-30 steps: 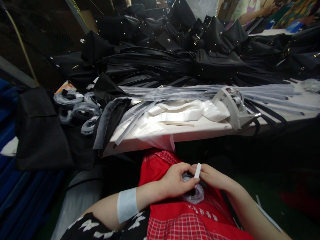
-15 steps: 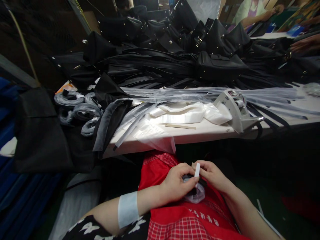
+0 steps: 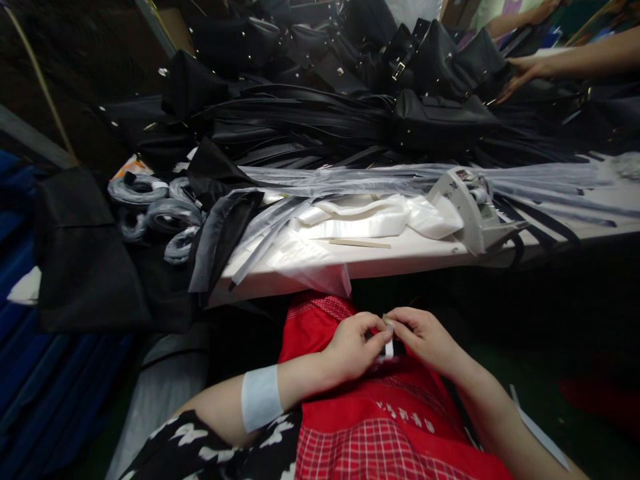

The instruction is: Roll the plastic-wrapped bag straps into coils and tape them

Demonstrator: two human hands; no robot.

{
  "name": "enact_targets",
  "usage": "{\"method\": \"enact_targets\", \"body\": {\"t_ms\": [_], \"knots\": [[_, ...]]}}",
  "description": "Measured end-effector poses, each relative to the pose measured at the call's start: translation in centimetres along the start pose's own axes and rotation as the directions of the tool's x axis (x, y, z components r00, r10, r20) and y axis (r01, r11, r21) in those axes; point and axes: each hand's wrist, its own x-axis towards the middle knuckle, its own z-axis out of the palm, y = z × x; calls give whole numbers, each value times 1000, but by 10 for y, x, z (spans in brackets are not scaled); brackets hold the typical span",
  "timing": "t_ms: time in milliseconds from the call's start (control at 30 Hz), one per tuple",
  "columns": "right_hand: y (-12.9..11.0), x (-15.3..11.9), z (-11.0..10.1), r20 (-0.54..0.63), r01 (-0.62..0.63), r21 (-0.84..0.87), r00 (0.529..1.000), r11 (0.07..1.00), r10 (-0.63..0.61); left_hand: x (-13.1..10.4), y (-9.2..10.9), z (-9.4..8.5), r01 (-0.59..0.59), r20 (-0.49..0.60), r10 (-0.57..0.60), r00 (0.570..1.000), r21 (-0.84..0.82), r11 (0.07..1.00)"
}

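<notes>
My left hand (image 3: 356, 345) and my right hand (image 3: 425, 337) meet over my lap, fingertips pinched together. Between them a short white strip (image 3: 389, 349) hangs down from the pinch, with a small beige end (image 3: 385, 319) at its top. Both hands are closed on it. Just below, a plastic-wrapped coil (image 3: 384, 360) rests against the red apron (image 3: 345, 393), mostly hidden by my left hand.
A white tabletop (image 3: 425, 257) bears a tape dispenser (image 3: 470, 207), a thin beige strip (image 3: 360, 244), plastic-covered straps (image 3: 320, 179) and wrapped coils (image 3: 173, 219). Black bags (image 3: 440, 120) are piled behind. Another person's hand (image 3: 523, 75) reaches in from the right.
My hands have shifted slightly up and closer together, and the white strip now points down below my fingers. The coil has become mostly hidden. Another person's arm has reached in towards the bags.
</notes>
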Motion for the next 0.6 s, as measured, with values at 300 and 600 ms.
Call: {"method": "enact_targets", "body": {"t_ms": [300, 600], "knots": [[-8, -1, -8, -29, 24, -57, 999, 998, -26, 7, 10, -7, 99, 20, -98, 995, -89, 991], [-3, -6, 3, -153, 127, -406, 967, 905, -204, 16, 7, -6, 206, 11, -206, 979, -78, 975]]}}
